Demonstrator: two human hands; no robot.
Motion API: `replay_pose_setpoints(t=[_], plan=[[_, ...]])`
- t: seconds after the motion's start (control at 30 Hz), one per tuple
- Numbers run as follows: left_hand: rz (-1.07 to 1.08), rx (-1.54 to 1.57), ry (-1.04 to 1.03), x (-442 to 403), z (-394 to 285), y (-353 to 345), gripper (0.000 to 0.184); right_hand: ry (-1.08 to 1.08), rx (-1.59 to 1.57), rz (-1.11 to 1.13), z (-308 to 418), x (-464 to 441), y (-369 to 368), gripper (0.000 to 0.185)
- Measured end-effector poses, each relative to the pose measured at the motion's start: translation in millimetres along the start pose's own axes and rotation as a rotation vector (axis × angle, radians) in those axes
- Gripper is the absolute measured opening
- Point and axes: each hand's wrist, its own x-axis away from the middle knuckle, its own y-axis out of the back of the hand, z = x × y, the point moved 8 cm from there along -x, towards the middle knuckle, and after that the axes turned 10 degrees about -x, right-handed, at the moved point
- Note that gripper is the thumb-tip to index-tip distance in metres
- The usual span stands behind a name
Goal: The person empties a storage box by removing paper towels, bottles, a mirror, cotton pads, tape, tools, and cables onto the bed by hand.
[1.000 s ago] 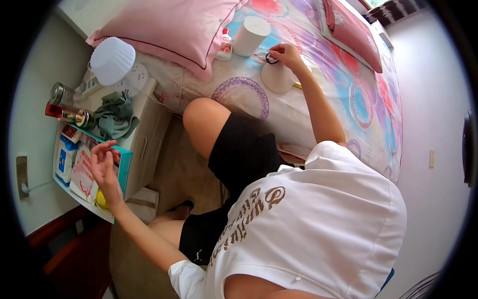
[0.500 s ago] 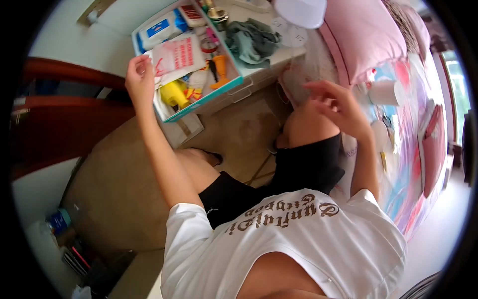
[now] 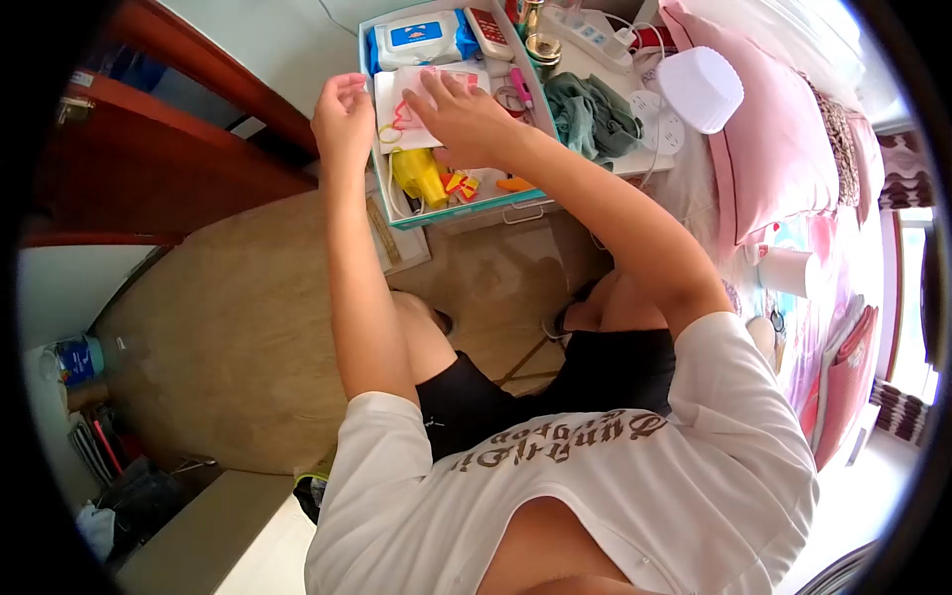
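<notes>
A white packet with red print [image 3: 392,117] lies on the contents of an open teal-and-white box [image 3: 466,215]. My right hand [image 3: 464,121] is over this packet with its fingers spread, covering part of it. My left hand [image 3: 344,117] is at the box's left rim, beside the packet; its fingers are loosely bent and appear to hold nothing. Around the packet in the box are a wet-wipes pack [image 3: 415,40], a red-and-white container [image 3: 489,34], a yellow object [image 3: 418,178], a pink pen-like item [image 3: 522,87] and an orange piece [image 3: 515,184], partly hidden by my right arm.
Right of the box, a green cloth [image 3: 592,117] lies on a white cabinet top, with a power strip [image 3: 593,38] behind it. A white lamp-like shade [image 3: 700,89] stands near a pink pillow [image 3: 773,149]. On the bed is a white paper roll [image 3: 788,271]. A dark red door [image 3: 188,169] is at left.
My right hand has moved left from above my knee to over the packet. My left hand remains by the box's left side, and the packet now lies flatter. The view has shifted.
</notes>
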Motion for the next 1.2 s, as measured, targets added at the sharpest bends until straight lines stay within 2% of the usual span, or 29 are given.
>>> replay_pose_setpoints(t=[0.03,0.07,0.1,0.17,0.2,0.23,0.33,0.37,0.43,0.5,0.63,0.67,0.7,0.77,0.83,0.9,0.93,0.97,1.03,1.07,1.17,1.2], plan=[[-0.006,0.002,0.005,-1.5,2.1,1.1,0.023,0.016,0.005,0.009,1.0,-4.7,-9.1,0.083],[0.003,0.021,0.016,-3.3,3.9,0.7,0.023,0.002,0.053,-0.05,0.3,-6.5,-12.5,0.07],[0.012,0.04,0.026,-4.8,6.0,0.1,0.023,0.008,0.055,-0.046,-1.7,-9.8,-14.2,0.07],[-0.01,0.027,0.022,-5.6,7.6,1.6,0.023,-0.09,-0.077,-0.034,-17.2,-14.0,-15.6,0.068],[-0.029,0.052,0.02,-5.4,5.1,3.7,0.023,-0.096,-0.087,-0.036,-19.7,-14.0,-6.1,0.056],[-0.049,0.078,0.015,-5.5,1.8,5.1,0.023,-0.088,-0.08,-0.033,-23.5,-13.1,-3.1,0.056],[-0.153,0.076,-0.029,1.3,-16.5,14.1,0.021,-0.213,-0.358,-0.224,-43.4,-8.0,31.2,0.042],[-0.163,0.084,-0.034,2.6,-20.8,17.3,0.021,-0.204,-0.348,-0.227,-45.2,-4.3,42.4,0.042],[-0.185,0.129,-0.049,4.4,-27.8,18.8,0.019,-0.441,-0.534,-0.291,-67.6,15.1,68.3,0.035],[-0.167,0.255,-0.039,3.8,-31.4,12.3,0.016,-0.452,-0.803,-0.391,-70.1,43.1,96.9,0.029],[0.094,0.518,-0.043,27.9,-75.7,-11.6,0.011,-0.445,-0.892,-0.478,-62.4,115.7,136.2,0.033],[0.283,0.564,-0.027,36.9,-92.4,-25.5,0.009,-0.46,-0.842,-0.478,-52.6,135.5,151.1,0.031],[0.484,0.608,-0.015,51.4,-107.4,-44.0,0.007,-0.539,-0.751,-0.412,-38.8,154.1,170.2,0.038],[0.697,0.687,0.003,84.4,-128.0,-78.6,0.009,-0.387,-0.502,-0.416,-11.1,192.2,205.9,0.055],[0.914,0.852,0.115,135.0,-166.7,-106.4,0.016,-0.377,-0.292,-0.445,1.2,238.3,224.4,0.067],[1.165,1.004,0.215,194.8,-204.1,-129.2,0.028,-0.452,-0.123,-0.417,10.1,287.6,234.7,0.067],[1.286,1.005,0.219,221.7,-216.7,-138.1,0.043,-0.498,-0.081,-0.392,12.6,310.6,240.9,0.069],[1.339,1.005,0.215,244.0,-231.0,-146.3,0.043,-0.536,-0.047,-0.36,14.3,334.1,247.8,0.071],[1.314,0.792,0.023,277.1,-251.4,-157.0,0.052,-0.65,-0.127,-0.365,11.6,386.7,260.2,0.071],[1.33,0.711,-0.136,287.6,-255.4,-164.7,0.053,-0.763,-0.1,-0.319,11.6,411.3,270.0,0.07],[1.35,0.609,-0.091,304.8,-234.9,-189.1,0.048,-0.889,0.089,-0.221,3.4,493.6,290.8,0.063],[1.31,0.512,-0.19,304.9,-233.6,-190.9,0.044,-0.983,0.141,-0.205,3.2,522.4,299.1,0.062]])
